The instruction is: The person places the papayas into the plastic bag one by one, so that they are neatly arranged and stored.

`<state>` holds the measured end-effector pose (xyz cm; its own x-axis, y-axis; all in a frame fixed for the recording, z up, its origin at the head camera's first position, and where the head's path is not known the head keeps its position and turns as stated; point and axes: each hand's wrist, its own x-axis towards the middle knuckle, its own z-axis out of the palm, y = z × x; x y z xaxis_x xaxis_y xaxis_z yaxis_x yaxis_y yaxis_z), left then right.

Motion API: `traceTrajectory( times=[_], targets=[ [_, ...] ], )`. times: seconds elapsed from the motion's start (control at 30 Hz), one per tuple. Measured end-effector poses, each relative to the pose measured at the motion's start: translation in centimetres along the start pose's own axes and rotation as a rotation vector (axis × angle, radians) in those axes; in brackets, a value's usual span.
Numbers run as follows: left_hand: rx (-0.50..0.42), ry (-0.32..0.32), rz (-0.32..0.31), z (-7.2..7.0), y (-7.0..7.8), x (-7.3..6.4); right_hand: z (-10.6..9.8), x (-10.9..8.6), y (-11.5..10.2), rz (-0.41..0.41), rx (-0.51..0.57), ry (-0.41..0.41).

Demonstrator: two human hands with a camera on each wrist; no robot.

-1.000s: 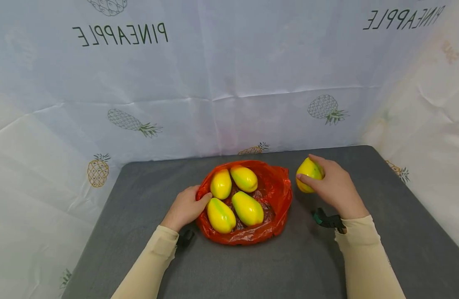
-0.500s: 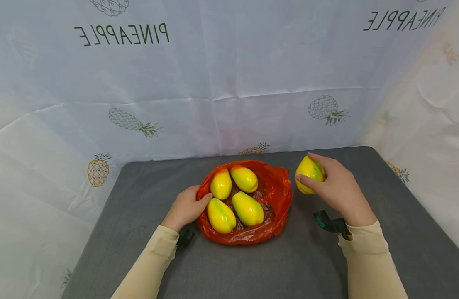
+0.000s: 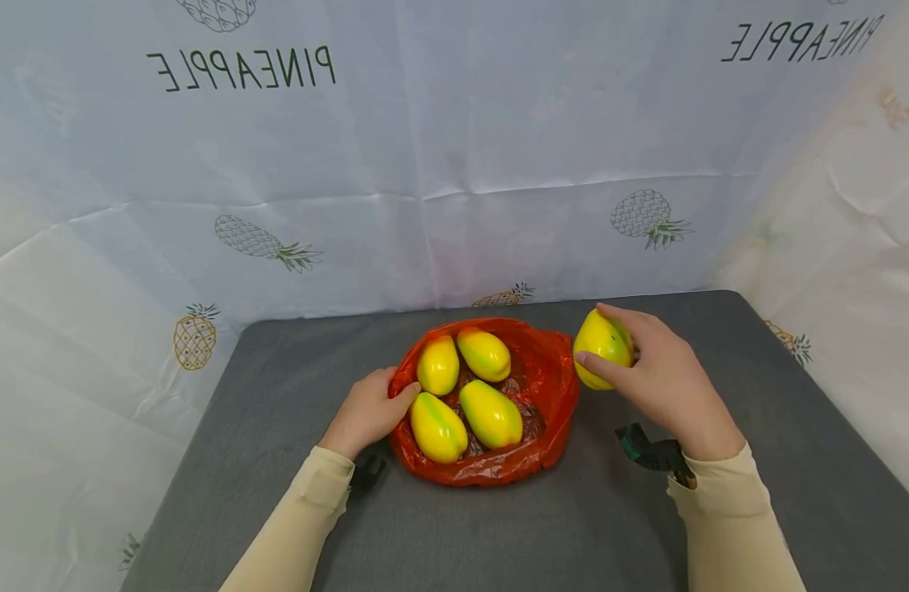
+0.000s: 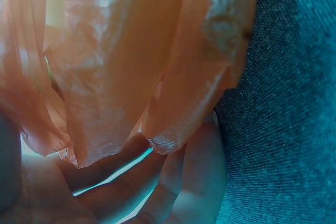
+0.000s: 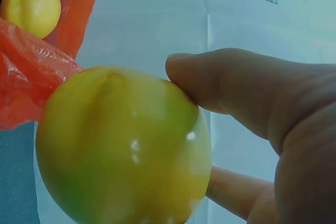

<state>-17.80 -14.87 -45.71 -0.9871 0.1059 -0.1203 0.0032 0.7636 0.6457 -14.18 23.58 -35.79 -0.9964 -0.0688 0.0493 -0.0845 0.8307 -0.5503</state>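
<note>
A red plastic bag (image 3: 491, 473) stands wide open in the middle of the table, its rim rolled back. Several yellow-green papayas (image 3: 491, 413) lie inside it. My left hand (image 3: 369, 413) holds the bag's left rim, thumb over the edge; the left wrist view shows fingers (image 4: 199, 177) behind the thin plastic (image 4: 126, 66). Right beside the bag's right rim, my right hand (image 3: 669, 374) grips another papaya (image 3: 601, 349) between thumb and fingers. Up close in the right wrist view, this papaya (image 5: 126, 145) overlaps the red rim (image 5: 37, 72).
A dark grey cloth covers the table (image 3: 454, 543). White curtains (image 3: 454, 123) printed with pineapples hang behind and on both sides. A black wrist strap piece (image 3: 650, 450) juts from below the right cuff, and a smaller one (image 3: 367, 471) from the left.
My right hand has brought its papaya a little leftward, up to the bag's right rim. The left hand, the bag and the papayas inside have stayed in place.
</note>
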Motion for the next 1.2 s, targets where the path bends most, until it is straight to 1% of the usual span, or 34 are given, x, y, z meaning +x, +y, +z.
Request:
traceTrajectory(
  times=[0.37, 0.6, 0.97, 1.2],
  targets=[
    [-0.002, 0.001, -0.001, 0.0, 0.0, 0.0, -0.4, -0.5, -0.8, -0.024, -0.010, -0.001],
    [-0.002, 0.003, 0.005, -0.1, 0.0, -0.1, -0.4, -0.8, -1.2, -0.036, 0.011, -0.007],
    [-0.013, 0.004, 0.000, 0.0, 0.0, -0.2, 0.4, -1.3, -2.4, -0.094, 0.007, -0.013],
    [-0.018, 0.009, 0.000, 0.1, 0.0, -0.2, 1.6, -1.3, -3.3, -0.121, 0.002, -0.042]
  ],
)
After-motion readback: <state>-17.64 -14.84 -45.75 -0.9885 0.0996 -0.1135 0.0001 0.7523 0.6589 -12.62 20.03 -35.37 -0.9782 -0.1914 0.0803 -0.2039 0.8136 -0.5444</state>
